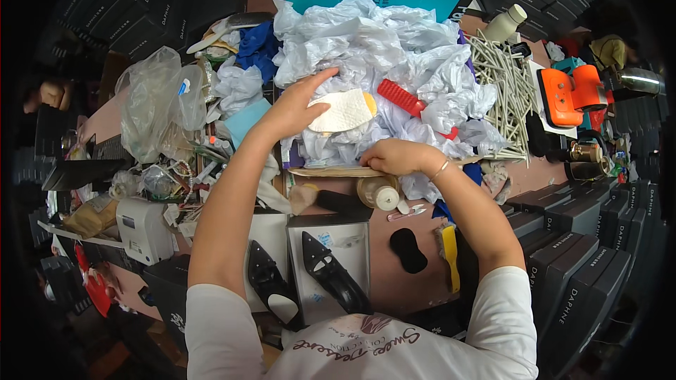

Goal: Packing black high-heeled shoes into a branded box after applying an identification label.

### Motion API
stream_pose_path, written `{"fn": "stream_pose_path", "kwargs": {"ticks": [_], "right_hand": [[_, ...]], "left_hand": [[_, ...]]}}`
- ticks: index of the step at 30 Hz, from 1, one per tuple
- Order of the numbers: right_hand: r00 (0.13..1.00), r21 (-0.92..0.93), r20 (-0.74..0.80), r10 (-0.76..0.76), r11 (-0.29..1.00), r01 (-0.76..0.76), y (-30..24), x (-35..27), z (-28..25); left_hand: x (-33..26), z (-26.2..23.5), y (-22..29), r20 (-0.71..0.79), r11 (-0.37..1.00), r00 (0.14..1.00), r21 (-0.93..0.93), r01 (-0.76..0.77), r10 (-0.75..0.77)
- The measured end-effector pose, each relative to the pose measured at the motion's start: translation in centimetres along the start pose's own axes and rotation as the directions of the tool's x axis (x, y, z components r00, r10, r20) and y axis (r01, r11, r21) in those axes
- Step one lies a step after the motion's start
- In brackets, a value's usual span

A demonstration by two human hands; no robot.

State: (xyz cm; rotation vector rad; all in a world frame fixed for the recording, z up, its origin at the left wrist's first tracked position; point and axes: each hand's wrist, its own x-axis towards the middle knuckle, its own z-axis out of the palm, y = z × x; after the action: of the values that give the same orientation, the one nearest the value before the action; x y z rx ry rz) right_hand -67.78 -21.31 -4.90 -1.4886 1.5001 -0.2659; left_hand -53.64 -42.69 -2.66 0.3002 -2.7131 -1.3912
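Observation:
My left hand [294,109] has its fingers apart, the thumb touching the left end of a white quilted pad [339,112] with a yellow end. The pad lies on a heap of crumpled white tissue paper [366,42]. My right hand [403,157] is closed by the brown front edge [324,172] of the container under the paper; anything in its fingers is hidden. Beyond it a red ridged brush-like piece [400,98] rests in the paper. Nearer me stands an open shoe box [358,239] with one black shoe [331,271] in it and another black shoe [267,274] beside it.
A yellow-handled brush [451,257] and a black oval pad [408,250] lie at the right, near a bottle [386,197]. Thin pale sticks [500,91] pile up beyond, beside an orange tape dispenser [560,98]. Dark shoe boxes [577,274] stack at right; a white printer [144,229] stands left.

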Motion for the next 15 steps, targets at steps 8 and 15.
{"fn": "stream_pose_path", "kwargs": {"ticks": [8, 15], "right_hand": [[0.882, -0.045, -0.460, -0.103, 0.995, 0.093, 1.4, 1.7, 3.3], [0.972, -0.133, -0.199, 0.122, 0.980, -0.151, -0.4, 2.6, 1.8]], "left_hand": [[-0.2, 0.2, -1.1, -0.083, 0.996, 0.996, -0.086, -0.024, 0.017], [0.0, 0.0, -0.9, -0.030, 0.993, 0.999, -0.119, 0.010, -0.014]]}}
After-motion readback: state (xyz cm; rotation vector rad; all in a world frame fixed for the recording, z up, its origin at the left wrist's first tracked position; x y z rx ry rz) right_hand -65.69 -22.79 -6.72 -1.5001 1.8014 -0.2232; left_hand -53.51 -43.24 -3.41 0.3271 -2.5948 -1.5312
